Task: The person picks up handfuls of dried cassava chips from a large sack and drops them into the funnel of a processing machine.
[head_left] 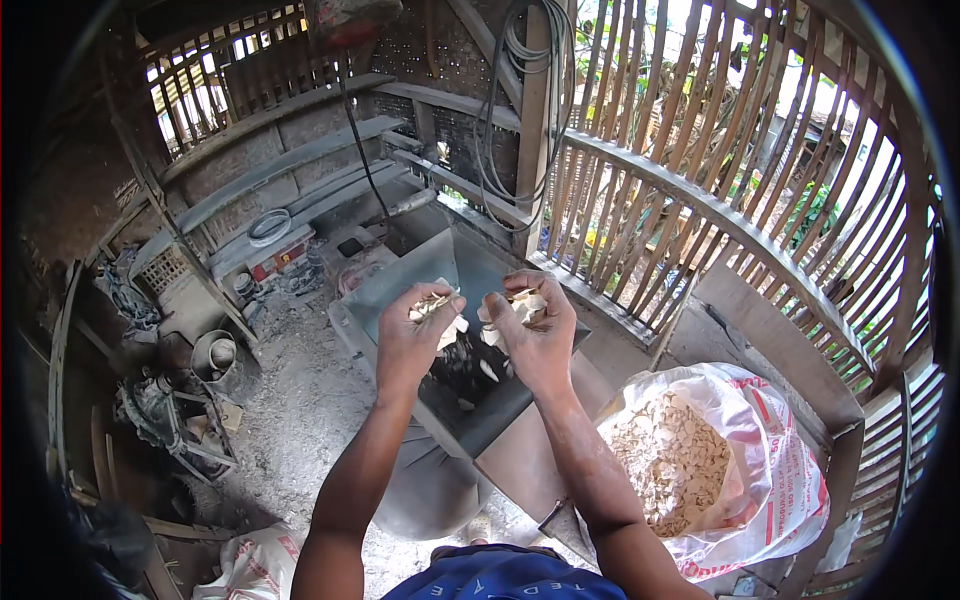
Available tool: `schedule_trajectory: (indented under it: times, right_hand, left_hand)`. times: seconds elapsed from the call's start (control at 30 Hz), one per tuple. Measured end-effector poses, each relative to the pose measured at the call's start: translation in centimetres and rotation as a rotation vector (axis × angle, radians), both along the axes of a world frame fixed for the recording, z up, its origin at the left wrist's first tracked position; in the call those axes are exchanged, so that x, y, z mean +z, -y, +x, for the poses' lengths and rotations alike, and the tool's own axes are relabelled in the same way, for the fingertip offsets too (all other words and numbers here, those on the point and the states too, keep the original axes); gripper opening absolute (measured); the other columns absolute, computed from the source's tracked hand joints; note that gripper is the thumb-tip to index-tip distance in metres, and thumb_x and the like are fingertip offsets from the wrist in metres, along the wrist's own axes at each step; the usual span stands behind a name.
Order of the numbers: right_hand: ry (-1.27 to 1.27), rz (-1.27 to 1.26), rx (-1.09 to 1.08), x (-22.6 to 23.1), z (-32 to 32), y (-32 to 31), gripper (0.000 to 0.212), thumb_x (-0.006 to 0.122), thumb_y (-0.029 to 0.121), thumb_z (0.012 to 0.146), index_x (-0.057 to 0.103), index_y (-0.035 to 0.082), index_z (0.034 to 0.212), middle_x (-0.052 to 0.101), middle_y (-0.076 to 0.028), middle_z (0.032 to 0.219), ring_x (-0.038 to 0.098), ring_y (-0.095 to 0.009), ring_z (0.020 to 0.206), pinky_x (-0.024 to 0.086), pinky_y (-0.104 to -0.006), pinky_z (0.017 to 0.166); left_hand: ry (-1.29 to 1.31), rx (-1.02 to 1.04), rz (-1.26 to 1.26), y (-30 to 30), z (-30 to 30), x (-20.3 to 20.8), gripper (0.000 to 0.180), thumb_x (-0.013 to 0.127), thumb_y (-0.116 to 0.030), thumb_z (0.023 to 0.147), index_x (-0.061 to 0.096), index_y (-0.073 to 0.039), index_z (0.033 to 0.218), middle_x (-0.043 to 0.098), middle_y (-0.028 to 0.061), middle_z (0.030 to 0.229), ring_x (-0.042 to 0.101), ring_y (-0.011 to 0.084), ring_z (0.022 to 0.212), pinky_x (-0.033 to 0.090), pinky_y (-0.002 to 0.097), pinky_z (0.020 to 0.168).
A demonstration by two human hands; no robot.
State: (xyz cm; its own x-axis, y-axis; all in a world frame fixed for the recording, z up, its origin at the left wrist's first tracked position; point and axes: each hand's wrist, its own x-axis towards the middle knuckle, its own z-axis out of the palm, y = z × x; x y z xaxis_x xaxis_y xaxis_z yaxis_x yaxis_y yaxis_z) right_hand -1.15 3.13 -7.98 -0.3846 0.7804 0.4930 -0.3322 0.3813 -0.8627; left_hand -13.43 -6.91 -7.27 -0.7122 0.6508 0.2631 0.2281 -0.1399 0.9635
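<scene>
Head view: left hand (412,335) and right hand (535,330) raised, cupping pale chips (525,305).

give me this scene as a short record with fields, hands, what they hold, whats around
left hand: cupped, holding pale chips
right hand: cupped, holding pale chips
below hands: grey metal hopper, a few chips falling into it
person's right: open white sack full of the same chips
setting: slatted wooden wall, dusty floor

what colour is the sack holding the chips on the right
White with red printing, seen in the head view: the sack stands open, full of pale beige chips.
</scene>
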Motion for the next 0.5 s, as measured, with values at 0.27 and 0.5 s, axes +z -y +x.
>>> schedule_trajectory:
  times: [0.27,0.5]
  right_hand:
    - [-0.043,0.131,-0.037,-0.3,-0.3,-0.4,0.026,0.074,-0.003,0.077,0.062,-0.001,0.100,0.062,-0.012,0.106,0.061,-0.018,0.101,0.050,-0.0288,0.083]
    - [0.034,0.028,-0.028,-0.1,0.2,-0.1,0.021,0.070,-0.004,0.083,0.061,0.000,0.102,0.061,-0.008,0.105,0.060,-0.011,0.087,0.049,-0.0262,0.073]
  left_hand:
    - [-0.043,-0.038,0.040,-0.2,-0.4,-0.9,0.021,0.071,0.000,0.080,0.072,0.001,0.102,0.063,0.0088,0.105,0.067,0.0137,0.079,0.054,0.0240,0.059]
    - [-0.006,-0.039,-0.128,-0.2,0.0,-0.1,0.018,0.071,-0.002,0.083,0.073,-0.001,0.101,0.064,0.0064,0.099,0.066,0.0121,0.077,0.055,0.0246,0.054]
